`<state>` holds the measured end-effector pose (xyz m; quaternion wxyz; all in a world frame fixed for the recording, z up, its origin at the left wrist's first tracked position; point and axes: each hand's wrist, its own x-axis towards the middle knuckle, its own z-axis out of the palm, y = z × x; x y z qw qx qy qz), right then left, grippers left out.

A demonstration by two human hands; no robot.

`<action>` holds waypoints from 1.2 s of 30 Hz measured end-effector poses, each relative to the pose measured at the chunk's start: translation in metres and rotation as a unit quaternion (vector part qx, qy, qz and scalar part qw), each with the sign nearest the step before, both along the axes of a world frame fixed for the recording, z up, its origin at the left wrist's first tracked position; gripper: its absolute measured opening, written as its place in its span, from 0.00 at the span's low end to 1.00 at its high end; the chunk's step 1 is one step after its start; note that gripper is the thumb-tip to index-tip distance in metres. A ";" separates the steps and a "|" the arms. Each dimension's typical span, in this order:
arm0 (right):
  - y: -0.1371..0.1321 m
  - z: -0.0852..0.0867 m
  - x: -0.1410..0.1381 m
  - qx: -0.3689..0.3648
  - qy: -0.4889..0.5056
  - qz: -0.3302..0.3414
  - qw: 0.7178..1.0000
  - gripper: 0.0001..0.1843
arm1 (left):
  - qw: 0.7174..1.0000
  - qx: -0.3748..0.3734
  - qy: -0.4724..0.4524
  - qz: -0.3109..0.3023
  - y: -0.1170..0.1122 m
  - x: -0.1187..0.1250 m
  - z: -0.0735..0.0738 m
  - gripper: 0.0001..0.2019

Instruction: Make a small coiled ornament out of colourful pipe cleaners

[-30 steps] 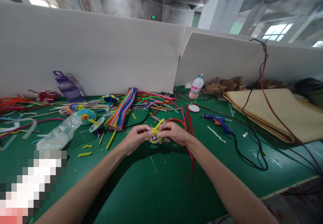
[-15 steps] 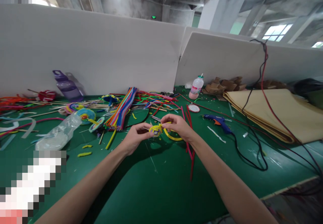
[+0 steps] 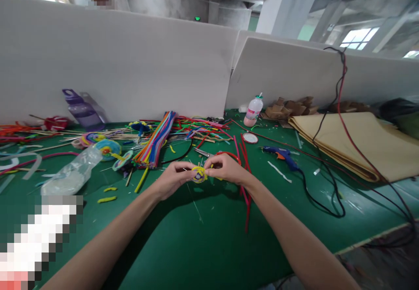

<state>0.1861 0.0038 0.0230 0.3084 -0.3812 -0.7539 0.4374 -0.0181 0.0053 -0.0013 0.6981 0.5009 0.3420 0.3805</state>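
Observation:
Pinched in my left hand [image 3: 175, 179] is a small round coil of yellow pipe cleaner [image 3: 199, 175] with a purplish patch and a dark middle. My right hand [image 3: 227, 168] closes its thumb and fingers on the yellow pipe cleaner at the coil's right edge; part of the strand is hidden by the fingers. Just behind that hand lie red-handled scissors [image 3: 203, 152] with their blades toward the left. Red pipe cleaners [image 3: 247, 194] lie on the table to the right of my right hand.
A bundle of coloured pipe cleaners [image 3: 157, 139] lies behind my left hand, with finished-looking coiled discs [image 3: 107, 149] and a clear plastic bag [image 3: 70, 174] further left. On the right are a blue glue gun [image 3: 281, 155] with its cord and brown paper [image 3: 340, 146]. A pink bottle [image 3: 253, 112] stands behind.
The yellow loop that stuck out beneath my right hand is now mostly hidden. My right hand has shifted slightly, uncovering the scissors' red handle. A person's head shows above the partition further right.

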 end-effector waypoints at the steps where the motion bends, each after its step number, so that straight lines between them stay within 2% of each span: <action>1: 0.000 0.001 0.000 0.006 -0.008 0.002 1.000 0.07 | 1.000 0.000 0.005 0.000 0.000 -0.001 0.000 0.05; 7: -0.007 0.005 -0.003 0.057 -0.052 0.009 0.997 0.07 | 0.999 -0.007 0.028 -0.022 0.000 -0.001 -0.001 0.05; 13: -0.013 0.009 -0.012 0.138 -0.045 -0.044 0.988 0.04 | 0.999 -0.028 0.011 -0.033 0.002 -0.002 0.000 0.05; 18: -0.012 0.011 -0.010 0.075 0.004 -0.011 0.997 0.04 | 0.998 -0.045 -0.009 -0.045 0.002 -0.005 0.004 0.06; 23: -0.006 0.005 -0.003 0.017 -0.010 0.038 0.999 0.08 | 0.998 -0.027 0.014 -0.054 0.002 -0.008 0.004 0.05; 36: -0.007 0.006 -0.002 0.064 -0.057 0.021 0.996 0.08 | 0.997 0.010 0.055 -0.044 0.001 -0.004 0.008 0.06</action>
